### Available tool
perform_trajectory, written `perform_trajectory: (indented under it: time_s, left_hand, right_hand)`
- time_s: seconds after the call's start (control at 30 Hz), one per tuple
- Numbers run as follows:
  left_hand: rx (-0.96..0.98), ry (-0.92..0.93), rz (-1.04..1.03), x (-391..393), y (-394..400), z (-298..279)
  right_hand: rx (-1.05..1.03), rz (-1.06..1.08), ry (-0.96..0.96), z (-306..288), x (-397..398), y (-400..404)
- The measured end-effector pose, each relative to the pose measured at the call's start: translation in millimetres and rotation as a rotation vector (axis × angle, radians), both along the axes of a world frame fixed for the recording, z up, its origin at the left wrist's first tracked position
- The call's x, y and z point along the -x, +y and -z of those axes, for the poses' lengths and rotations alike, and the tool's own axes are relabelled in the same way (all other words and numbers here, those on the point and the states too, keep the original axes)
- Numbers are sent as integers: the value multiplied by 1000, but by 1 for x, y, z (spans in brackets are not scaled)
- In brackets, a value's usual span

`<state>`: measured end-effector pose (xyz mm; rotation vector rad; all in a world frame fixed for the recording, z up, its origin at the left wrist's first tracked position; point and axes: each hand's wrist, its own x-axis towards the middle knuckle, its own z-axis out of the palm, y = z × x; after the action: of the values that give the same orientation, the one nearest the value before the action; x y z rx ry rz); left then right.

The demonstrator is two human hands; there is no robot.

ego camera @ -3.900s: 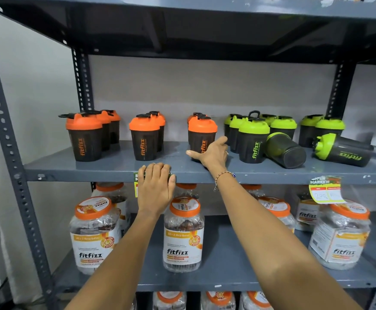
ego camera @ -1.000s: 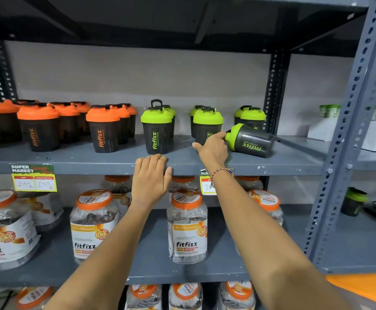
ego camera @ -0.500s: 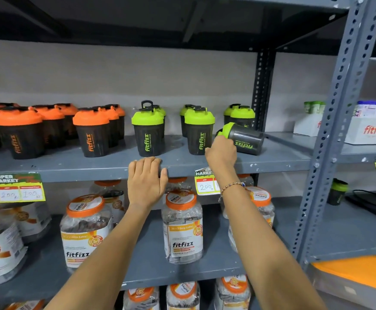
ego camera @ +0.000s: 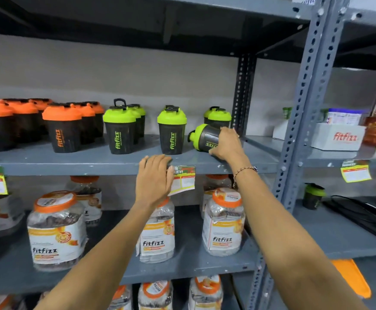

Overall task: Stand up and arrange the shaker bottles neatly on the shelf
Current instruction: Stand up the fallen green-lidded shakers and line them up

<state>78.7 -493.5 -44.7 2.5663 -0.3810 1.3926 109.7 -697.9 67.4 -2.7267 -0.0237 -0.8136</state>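
On the grey shelf point(ego camera: 93, 162), black shaker bottles stand in rows: orange-lidded ones point(ego camera: 63, 128) at the left, green-lidded ones point(ego camera: 120, 128) in the middle and right. One green-lidded shaker point(ego camera: 201, 136) lies on its side at the right end, lid pointing left. My right hand point(ego camera: 227, 145) is closed over its body. My left hand point(ego camera: 154, 177) lies flat on the shelf's front edge, fingers together, holding nothing. Two upright green shakers point(ego camera: 218, 118) stand behind the lying one.
A grey perforated upright point(ego camera: 303, 121) stands right of my right hand. Price tags point(ego camera: 182, 179) hang from the shelf edge. Clear Fitfizz jars point(ego camera: 57, 229) with orange lids fill the shelf below. White Fitfizz boxes point(ego camera: 337, 136) sit on the neighbouring rack at the right.
My right hand has shifted from the lying shaker's lid end onto its body and closed on it. The view has turned slightly right. My left hand stays on the shelf edge.
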Motion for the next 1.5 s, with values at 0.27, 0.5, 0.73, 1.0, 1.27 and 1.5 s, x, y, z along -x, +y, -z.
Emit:
perform_trajectory:
  time_s: [0.27, 0.5, 0.73, 1.0, 1.27, 1.5]
  left_hand:
    - [-217, 49, -120, -7, 31, -10]
    - [-123, -62, -183, -12, 22, -4]
    - [-155, -81, -186, -13, 26, 0]
    - [-187, -106, -180, -15, 28, 2]
    - [-36, -88, -84, -9, 24, -5]
    - [555, 326, 16, -27, -7, -77]
  right_hand:
    - [26, 31, -45, 1, -20, -31]
    - [-796, -132, -179, 12, -32, -43]
    - [-729, -168, -35, 21, -50, -29]
    - [-698, -104, -16, 24, -53, -29]
    - [-668, -113, 37, 23, -56, -36]
    - [-698, -338, 113, 15, -65, -64]
